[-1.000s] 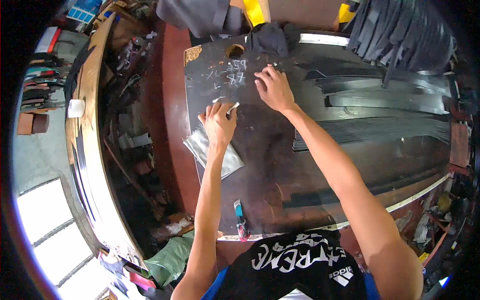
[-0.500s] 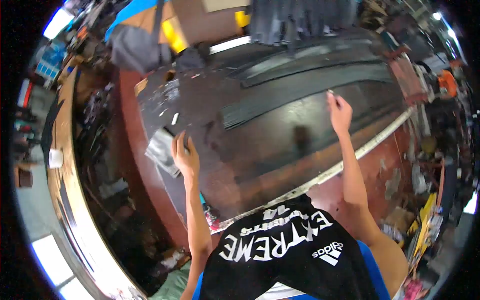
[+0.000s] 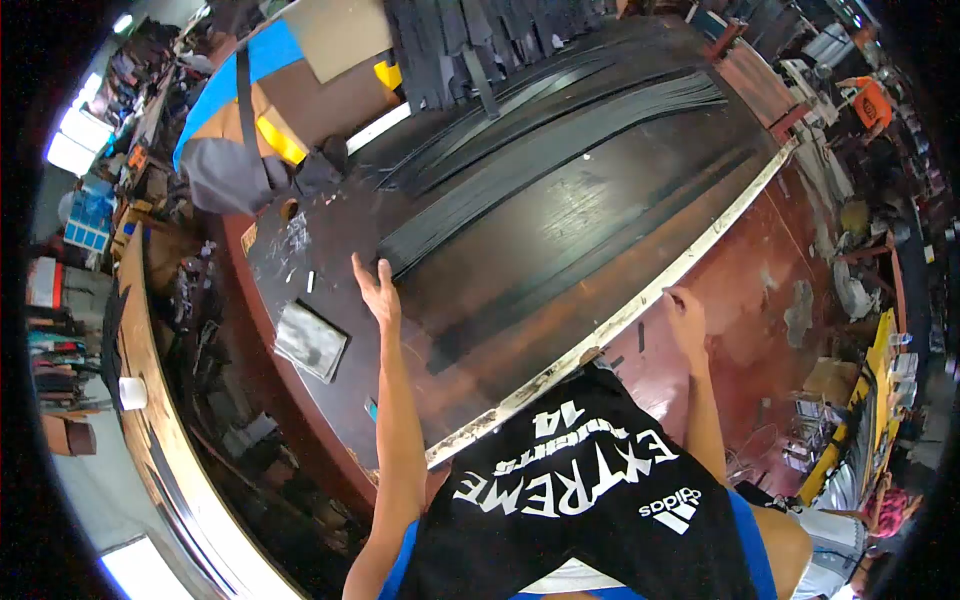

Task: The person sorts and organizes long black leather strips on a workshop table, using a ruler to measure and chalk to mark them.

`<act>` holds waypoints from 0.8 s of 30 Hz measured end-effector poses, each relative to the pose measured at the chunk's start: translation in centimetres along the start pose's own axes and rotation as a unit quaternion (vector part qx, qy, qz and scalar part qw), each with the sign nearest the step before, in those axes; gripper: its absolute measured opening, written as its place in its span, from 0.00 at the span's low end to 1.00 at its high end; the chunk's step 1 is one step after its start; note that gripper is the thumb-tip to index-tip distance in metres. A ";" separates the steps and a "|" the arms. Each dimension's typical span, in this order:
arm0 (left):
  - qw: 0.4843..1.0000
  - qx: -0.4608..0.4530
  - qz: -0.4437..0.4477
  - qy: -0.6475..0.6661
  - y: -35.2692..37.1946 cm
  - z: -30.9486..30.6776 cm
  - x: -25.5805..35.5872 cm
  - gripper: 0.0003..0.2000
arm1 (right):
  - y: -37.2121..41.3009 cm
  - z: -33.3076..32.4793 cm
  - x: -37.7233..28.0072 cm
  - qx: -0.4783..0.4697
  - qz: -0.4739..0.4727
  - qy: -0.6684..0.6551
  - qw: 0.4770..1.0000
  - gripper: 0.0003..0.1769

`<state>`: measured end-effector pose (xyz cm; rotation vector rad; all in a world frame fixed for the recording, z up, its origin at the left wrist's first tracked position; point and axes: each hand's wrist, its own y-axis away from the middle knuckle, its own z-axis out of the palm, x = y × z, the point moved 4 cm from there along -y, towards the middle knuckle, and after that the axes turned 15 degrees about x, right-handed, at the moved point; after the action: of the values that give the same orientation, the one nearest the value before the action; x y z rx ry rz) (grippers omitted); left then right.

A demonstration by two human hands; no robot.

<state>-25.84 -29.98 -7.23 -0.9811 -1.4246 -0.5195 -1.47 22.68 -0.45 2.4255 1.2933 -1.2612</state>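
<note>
My left hand (image 3: 378,290) is open with fingers apart, holding nothing, at the near left end of a bundle of long black strips (image 3: 540,160). The strips run diagonally over the dark worktable (image 3: 480,330). My right hand (image 3: 687,318) is out past the table's pale front edge, above the reddish floor, with its fingers curled in and nothing visible in them. A small white piece (image 3: 587,156) lies beside the strips. Left of my left hand are a grey-white folded cloth or pad (image 3: 311,341) and a short white stick (image 3: 311,281).
Dark strips (image 3: 450,50) hang over the far side of the table. Brown, blue and grey sheets (image 3: 330,90) are piled at the far left. A wooden bench (image 3: 165,440) with a white roll (image 3: 132,393) is on the left. An orange object (image 3: 870,105) stands far right.
My right hand has drawn back from over the strips to beyond the front edge. My left hand has left the grey-white pad and moved towards the strips' end. The view has turned.
</note>
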 end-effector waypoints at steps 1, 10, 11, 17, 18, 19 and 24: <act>0.999 0.015 -0.018 0.022 -0.8 0.9 -0.7 0.37 | -1.2 0.1 -1.0 -0.016 -0.047 0.005 0.999 0.12; 0.999 0.041 -0.010 -0.033 -0.4 5.0 -0.9 0.34 | -14.6 3.1 1.5 -0.088 -0.070 -0.028 0.993 0.10; 0.998 0.045 -0.009 -0.040 -0.4 4.9 -0.9 0.34 | -16.7 4.0 1.5 -0.094 -0.070 -0.032 0.993 0.10; 0.989 0.084 0.041 -0.112 -0.6 3.4 -1.8 0.32 | -31.8 11.7 0.7 -0.141 -0.255 0.040 0.956 0.21; 0.991 0.077 0.038 -0.105 0.1 4.6 -0.3 0.32 | -34.4 12.7 0.7 -0.149 -0.283 0.053 0.946 0.27; 0.971 0.025 0.130 -0.200 1.0 6.1 2.2 0.31 | -36.9 13.5 1.0 -0.158 -0.309 0.068 0.935 0.34; 0.847 -0.162 0.299 -0.409 5.2 16.7 10.1 0.29 | -48.2 16.7 4.8 -0.199 -0.373 0.200 0.884 0.54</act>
<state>-29.93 -11.23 -1.00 -1.9929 -1.6530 0.1830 -45.69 48.50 -2.08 1.9855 2.4677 -0.4618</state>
